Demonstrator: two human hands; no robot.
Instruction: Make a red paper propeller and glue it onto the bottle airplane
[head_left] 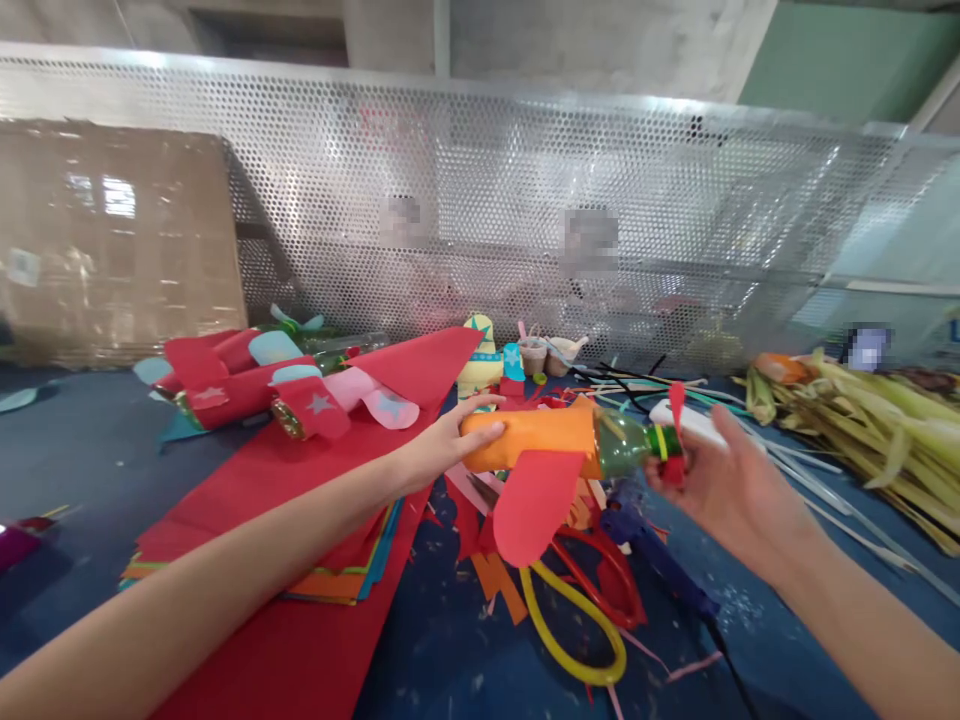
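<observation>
A green plastic bottle wrapped in orange paper lies sideways in the air above the table, with a red rounded paper wing hanging from its near side. Around the orange-wrapped base, at the left end, are the fingers of my left hand. My right hand is at the bottle's neck on the right, its fingertips by the red paper propeller on the cap; some of those fingers are hidden behind it. Below the bottle are a blue glue gun and yellow-handled scissors.
Red paper and stacked coloured sheets cover the left centre. Several red paper-wrapped bottles lie behind them. Dried corn husks are at right, a cardboard box at back left, and a perforated metal screen stands behind.
</observation>
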